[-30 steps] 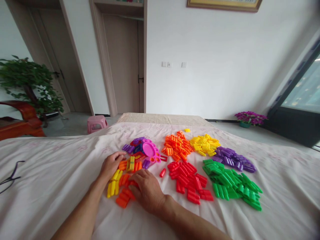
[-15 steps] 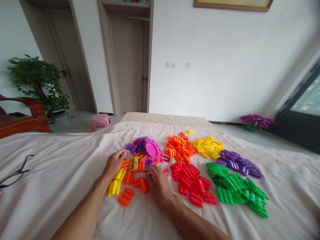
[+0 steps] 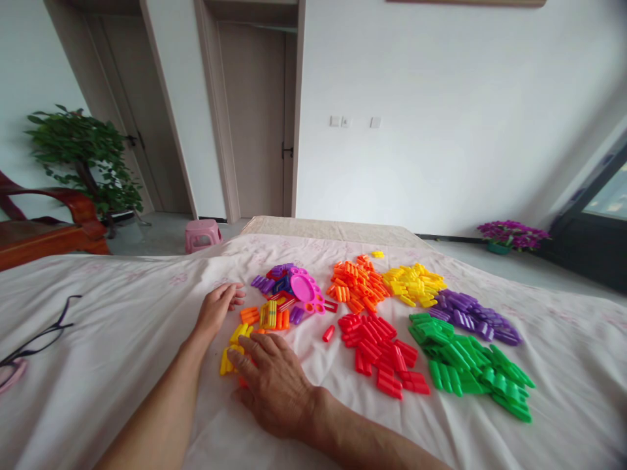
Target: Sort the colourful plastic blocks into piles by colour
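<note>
My right hand [image 3: 274, 378] lies palm down with fingers spread over orange pieces, which it mostly covers. Its fingertips are beside the yellow pieces [image 3: 230, 359]. My left hand [image 3: 219, 307] hovers or rests just left of the orange piece [image 3: 249, 315], fingers loosely apart, with nothing visible in it. Beyond the hands is a mixed heap with a pink palette-like piece [image 3: 304, 287], a yellow striped piece [image 3: 268, 314] and purple pieces [image 3: 263, 284]. To the right are sorted piles of red [image 3: 372, 343], orange [image 3: 357, 285], yellow [image 3: 414, 284], purple [image 3: 475, 316] and green pieces [image 3: 465, 359].
A single red piece [image 3: 328, 333] lies between the right hand and the red pile. Eyeglasses [image 3: 42, 336] rest on the cloth [image 3: 147, 307] at the left. Beyond the cloth stand a pink stool [image 3: 202, 234], a wooden chair [image 3: 73, 215] and plants.
My right hand has moved left and nearer, now covering orange pieces. My left hand has drawn slightly back from the orange piece. The view has shifted slightly.
</note>
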`<state>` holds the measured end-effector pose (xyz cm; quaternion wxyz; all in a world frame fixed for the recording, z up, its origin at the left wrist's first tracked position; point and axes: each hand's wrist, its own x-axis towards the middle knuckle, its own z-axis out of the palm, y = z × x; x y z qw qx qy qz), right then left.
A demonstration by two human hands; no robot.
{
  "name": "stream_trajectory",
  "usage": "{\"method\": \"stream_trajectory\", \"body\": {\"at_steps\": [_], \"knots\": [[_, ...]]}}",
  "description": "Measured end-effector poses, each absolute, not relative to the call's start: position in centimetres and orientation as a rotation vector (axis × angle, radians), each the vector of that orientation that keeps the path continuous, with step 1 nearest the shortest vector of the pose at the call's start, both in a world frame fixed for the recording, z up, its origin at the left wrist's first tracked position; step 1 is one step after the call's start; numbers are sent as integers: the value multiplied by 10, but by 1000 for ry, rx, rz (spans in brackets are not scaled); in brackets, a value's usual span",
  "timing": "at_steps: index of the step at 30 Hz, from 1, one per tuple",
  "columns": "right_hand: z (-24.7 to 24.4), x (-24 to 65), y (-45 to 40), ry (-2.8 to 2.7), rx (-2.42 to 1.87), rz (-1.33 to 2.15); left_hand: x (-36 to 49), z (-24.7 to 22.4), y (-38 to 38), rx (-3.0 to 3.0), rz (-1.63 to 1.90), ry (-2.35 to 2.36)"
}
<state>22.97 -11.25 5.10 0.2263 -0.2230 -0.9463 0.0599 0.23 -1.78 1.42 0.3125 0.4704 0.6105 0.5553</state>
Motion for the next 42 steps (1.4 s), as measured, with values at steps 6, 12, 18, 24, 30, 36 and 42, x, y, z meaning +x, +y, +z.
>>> {"method": "stream_trajectory", "body": {"at_steps": [6, 12, 18, 24, 30, 36, 42], "knots": [[50, 209, -112, -2666, -617, 99, 1, 12, -16, 1310, 1415, 1632], [33, 207, -111, -2624, -670, 118, 3, 12, -18, 1396, 1347, 1636], [46, 227, -97, -2435, -546, 299, 6, 12, -18, 1430, 1300, 1633], [72, 293, -38, -2022, -906, 343, 3, 6, -13, 1464, 1216, 1699], [70, 390, 16, -1923, -1380, 114, 0, 0, -9, 1491, 1181, 1733], [87, 476, 59, -1813, -1817, -134, 2, 1, -9, 1478, 1216, 1703], [89, 441, 50, -1868, -1567, -75, 4, 3, -8, 1482, 1254, 1647]]}}
